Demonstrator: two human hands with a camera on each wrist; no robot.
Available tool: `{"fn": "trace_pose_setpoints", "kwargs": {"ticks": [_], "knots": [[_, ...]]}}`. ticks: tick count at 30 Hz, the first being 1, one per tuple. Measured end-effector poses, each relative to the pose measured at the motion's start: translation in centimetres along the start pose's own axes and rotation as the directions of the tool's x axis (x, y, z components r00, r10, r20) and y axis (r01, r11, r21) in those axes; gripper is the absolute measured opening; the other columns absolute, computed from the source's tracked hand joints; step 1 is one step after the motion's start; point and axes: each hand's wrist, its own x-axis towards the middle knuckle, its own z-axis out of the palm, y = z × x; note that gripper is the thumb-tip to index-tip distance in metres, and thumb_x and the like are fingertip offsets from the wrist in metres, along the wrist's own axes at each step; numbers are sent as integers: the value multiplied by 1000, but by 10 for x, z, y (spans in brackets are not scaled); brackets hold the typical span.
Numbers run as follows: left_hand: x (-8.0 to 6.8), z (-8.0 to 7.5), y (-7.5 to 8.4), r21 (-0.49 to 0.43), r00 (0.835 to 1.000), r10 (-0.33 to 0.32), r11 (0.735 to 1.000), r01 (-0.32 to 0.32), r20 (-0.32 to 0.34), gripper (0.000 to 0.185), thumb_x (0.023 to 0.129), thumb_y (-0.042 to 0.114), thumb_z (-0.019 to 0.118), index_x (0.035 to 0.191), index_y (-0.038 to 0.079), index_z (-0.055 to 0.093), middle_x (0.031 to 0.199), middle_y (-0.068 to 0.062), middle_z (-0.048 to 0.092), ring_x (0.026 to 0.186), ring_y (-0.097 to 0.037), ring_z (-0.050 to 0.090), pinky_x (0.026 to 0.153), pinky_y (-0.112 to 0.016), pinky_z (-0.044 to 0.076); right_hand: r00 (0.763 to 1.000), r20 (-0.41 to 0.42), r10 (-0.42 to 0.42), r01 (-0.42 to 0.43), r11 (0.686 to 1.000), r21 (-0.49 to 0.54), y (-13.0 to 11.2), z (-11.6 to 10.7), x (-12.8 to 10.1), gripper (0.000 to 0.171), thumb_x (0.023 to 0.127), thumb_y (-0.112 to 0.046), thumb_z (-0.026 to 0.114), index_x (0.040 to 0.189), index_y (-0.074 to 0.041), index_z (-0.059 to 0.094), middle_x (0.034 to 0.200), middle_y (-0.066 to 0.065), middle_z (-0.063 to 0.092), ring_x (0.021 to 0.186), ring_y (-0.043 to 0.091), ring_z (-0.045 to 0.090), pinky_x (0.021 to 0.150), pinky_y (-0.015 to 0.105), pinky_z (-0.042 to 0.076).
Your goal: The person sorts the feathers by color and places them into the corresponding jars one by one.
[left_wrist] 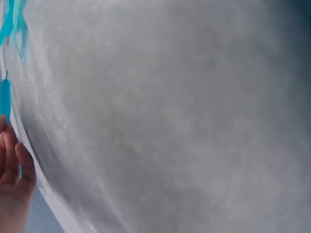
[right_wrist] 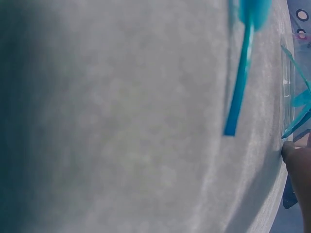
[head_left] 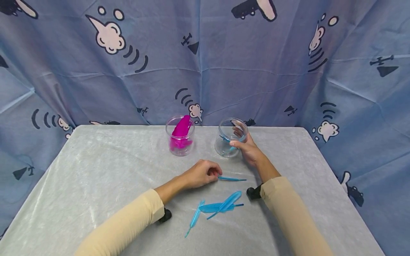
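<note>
pinching a blue feather [head_left: 232, 179] by one end with your left hand [head_left: 201, 174], fingers curled round it, you have it lying low over the table [head_left: 96, 185] just in front of the clear jar [head_left: 231, 137]. your right hand [head_left: 249, 151] wraps that jar, thumb on the near wall, fingers behind the glass, tilting it toward you. at least one blue feather [right_wrist: 297, 116] already sits inside it, so by the look of things the sorting is partly done. three more blue feathers [head_left: 217, 208] lie loose and overlapping on the cloth near your forearms, apart from both hands. the second jar [head_left: 180, 136], to the left of the first, holds pink feathers [head_left: 181, 134] and stands upright and untouched. the table wears a pale grey, slightly shiny cloth, creased in places. behind and to both sides hangs a blue backdrop [head_left: 256, 71] printed with little clouds and aeroplanes.
</note>
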Motion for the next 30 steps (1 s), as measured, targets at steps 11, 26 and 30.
{"fn": "trace_pose_setpoints", "kwargs": {"ticks": [11, 26, 30], "knots": [[2, -16, 6, -19, 999, -6, 1000, 5, -44, 14, 88, -3, 68, 102, -1, 72, 82, -1, 67, 76, -6, 58, 73, -20, 50, 1000, 2, -27, 27, 1000, -3, 2, 0, -1, 81, 84, 5, 63, 151, -26, 30, 161, 15, 21, 150, 27, 12, 121, 48, 8], [8, -55, 22, -107, 983, 19, 994, -39, -182, 14, 89, -4, 68, 101, 1, 72, 85, -5, 68, 78, -14, 62, 75, -28, 54, 1000, -15, 6, -6, 1000, -30, 0, 1, 1, 82, 86, 7, 59, 154, -21, 23, 162, 14, 20, 150, 27, 11, 121, 49, 9], [10, -65, 28, -119, 975, 16, 992, -43, -220, 14, 89, -3, 69, 102, 1, 73, 87, -6, 69, 79, -15, 62, 75, -29, 55, 1000, -19, 7, -8, 999, -31, 1, 1, 1, 82, 86, 7, 60, 154, -21, 23, 162, 14, 20, 150, 27, 12, 120, 50, 8]]}}
